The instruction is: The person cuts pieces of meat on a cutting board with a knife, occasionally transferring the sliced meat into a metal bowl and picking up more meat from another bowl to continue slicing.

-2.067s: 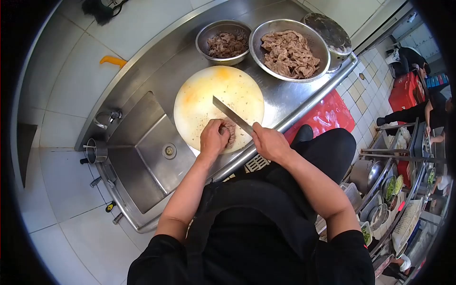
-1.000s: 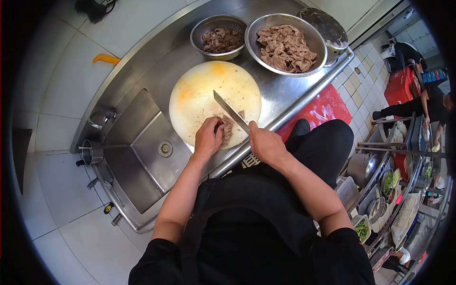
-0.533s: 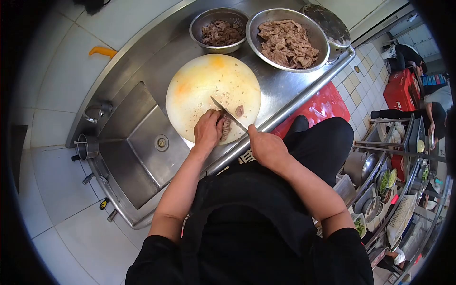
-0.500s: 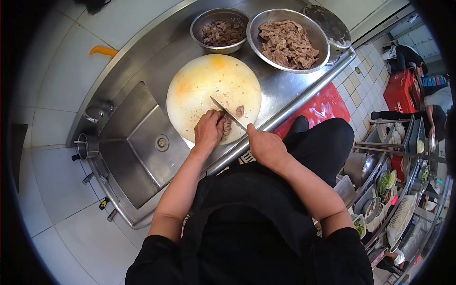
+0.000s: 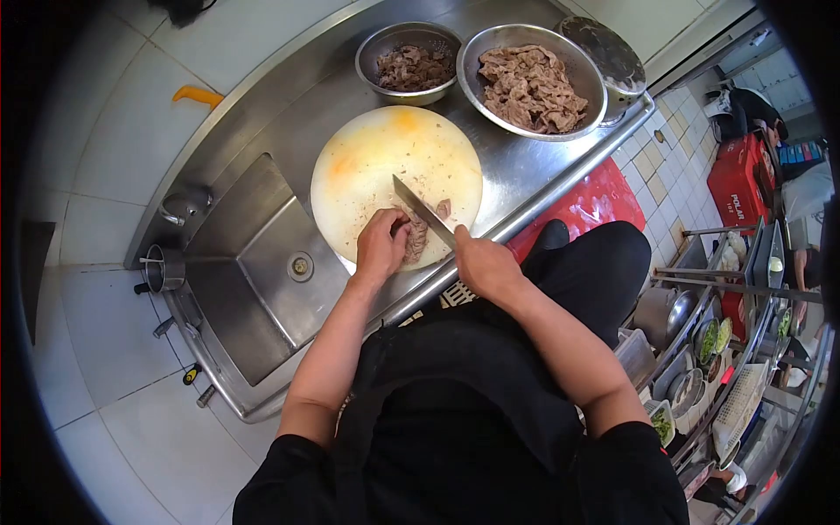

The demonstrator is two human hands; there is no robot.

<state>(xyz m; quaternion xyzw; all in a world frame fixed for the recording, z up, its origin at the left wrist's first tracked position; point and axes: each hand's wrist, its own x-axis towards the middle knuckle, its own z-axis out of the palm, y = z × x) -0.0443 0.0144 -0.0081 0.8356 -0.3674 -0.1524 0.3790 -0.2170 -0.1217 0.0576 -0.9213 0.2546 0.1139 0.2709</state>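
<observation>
My right hand (image 5: 486,264) is wrapped round the handle of a knife (image 5: 423,210), its blade pointing up and left across a round white cutting board (image 5: 350,157). Under and beside the blade lies a piece of cooked brown meat (image 5: 416,241), partly cut into slices. My left hand (image 5: 382,243) rests at the left side of this meat with its fingers curled in against it; the fingertips are partly hidden. A small loose slice (image 5: 444,208) sits to the right of the blade. Crumbs of meat are scattered on the board.
Behind the board stand a large metal bowl (image 5: 477,77) and a smaller colander (image 5: 362,74), both holding sliced meat. A steel sink (image 5: 236,289) is at left. A red stool (image 5: 604,197) stands beyond the counter's right edge. Shelves with containers and another person (image 5: 754,109) are at far right.
The knife blade has shifted slightly and turned to show more of its flat side. More of the meat now shows between the left hand and the blade. The view has moved a little.
</observation>
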